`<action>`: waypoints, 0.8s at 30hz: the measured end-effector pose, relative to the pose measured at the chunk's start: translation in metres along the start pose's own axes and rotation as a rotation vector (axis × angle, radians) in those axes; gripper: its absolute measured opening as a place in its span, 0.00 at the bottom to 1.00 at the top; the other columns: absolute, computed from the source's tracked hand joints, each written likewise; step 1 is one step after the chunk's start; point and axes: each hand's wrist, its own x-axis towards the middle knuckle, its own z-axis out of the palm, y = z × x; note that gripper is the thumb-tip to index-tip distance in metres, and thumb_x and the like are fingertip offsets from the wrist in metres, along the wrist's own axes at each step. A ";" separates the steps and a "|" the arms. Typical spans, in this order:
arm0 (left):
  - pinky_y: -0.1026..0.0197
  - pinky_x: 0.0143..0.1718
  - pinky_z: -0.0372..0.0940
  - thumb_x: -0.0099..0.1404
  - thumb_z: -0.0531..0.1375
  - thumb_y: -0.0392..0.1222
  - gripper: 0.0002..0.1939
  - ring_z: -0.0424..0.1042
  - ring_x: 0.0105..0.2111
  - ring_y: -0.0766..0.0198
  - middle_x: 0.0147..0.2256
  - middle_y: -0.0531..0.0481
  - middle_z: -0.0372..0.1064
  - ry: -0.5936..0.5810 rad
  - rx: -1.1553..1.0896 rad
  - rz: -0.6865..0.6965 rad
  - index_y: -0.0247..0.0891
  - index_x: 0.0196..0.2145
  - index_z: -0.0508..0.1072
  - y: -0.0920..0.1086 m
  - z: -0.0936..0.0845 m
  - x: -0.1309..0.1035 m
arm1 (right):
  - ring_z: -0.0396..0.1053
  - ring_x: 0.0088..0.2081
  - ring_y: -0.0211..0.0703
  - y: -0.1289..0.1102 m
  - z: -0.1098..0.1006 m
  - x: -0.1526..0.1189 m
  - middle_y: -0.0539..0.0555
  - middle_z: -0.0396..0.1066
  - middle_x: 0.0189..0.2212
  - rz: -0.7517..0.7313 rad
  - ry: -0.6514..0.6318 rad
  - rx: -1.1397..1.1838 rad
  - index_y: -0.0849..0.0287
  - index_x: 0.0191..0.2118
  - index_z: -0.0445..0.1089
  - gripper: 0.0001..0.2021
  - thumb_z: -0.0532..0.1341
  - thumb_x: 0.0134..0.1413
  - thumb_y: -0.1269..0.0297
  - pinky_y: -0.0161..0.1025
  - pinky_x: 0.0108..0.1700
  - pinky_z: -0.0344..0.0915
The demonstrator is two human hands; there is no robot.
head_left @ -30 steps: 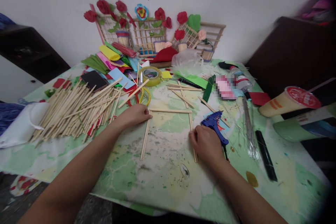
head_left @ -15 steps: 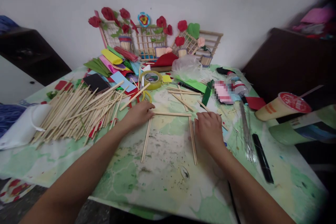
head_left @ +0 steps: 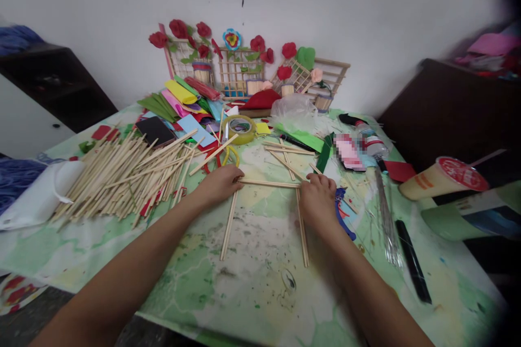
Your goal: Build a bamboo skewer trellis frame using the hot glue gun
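Note:
Wooden sticks lie in a three-sided shape on the table: a crosswise stick pair (head_left: 268,183), a left pair (head_left: 230,226) and a right pair (head_left: 302,230) running toward me. My left hand (head_left: 222,183) has its fingers closed on the left end of the crosswise pair, where it meets the left pair. At the opposite corner my right hand (head_left: 319,198) rests with curled fingers over the right end, hiding the joint there. Just beyond it several loose sticks (head_left: 287,157) lie crossed.
A big stick pile (head_left: 118,179) spreads at left. Behind are yellow tape (head_left: 240,129), scissors (head_left: 220,158), coloured paper (head_left: 179,92) and flower lattices (head_left: 240,68). Blue-handled pliers (head_left: 342,214), wires (head_left: 386,222), a black roll (head_left: 413,260) and a cup (head_left: 442,176) are at right.
My right hand has moved left onto the corner of the sticks, uncovering more of the blue pliers. My left hand stays at its corner. The whole view has shifted slightly.

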 end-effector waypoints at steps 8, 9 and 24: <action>0.61 0.35 0.57 0.61 0.54 0.42 0.08 0.65 0.34 0.60 0.32 0.46 0.68 -0.015 0.018 0.028 0.37 0.31 0.71 -0.001 0.000 0.002 | 0.59 0.46 0.54 0.001 0.015 -0.001 0.63 0.69 0.40 -0.020 0.031 0.030 0.61 0.31 0.75 0.09 0.57 0.47 0.75 0.48 0.49 0.47; 0.61 0.35 0.57 0.61 0.54 0.42 0.08 0.66 0.34 0.60 0.32 0.46 0.68 -0.016 0.021 0.032 0.37 0.31 0.71 -0.001 0.000 0.002 | 0.59 0.46 0.54 0.001 0.015 -0.001 0.63 0.69 0.40 -0.017 0.028 0.029 0.61 0.31 0.75 0.09 0.57 0.47 0.75 0.47 0.49 0.47; 0.61 0.30 0.57 0.59 0.53 0.47 0.14 0.70 0.32 0.59 0.32 0.46 0.74 -0.200 0.064 -0.187 0.37 0.29 0.75 -0.023 -0.012 0.002 | 0.62 0.39 0.50 0.002 -0.012 -0.041 0.57 0.71 0.31 -0.021 0.042 0.145 0.60 0.33 0.72 0.08 0.55 0.56 0.70 0.42 0.39 0.51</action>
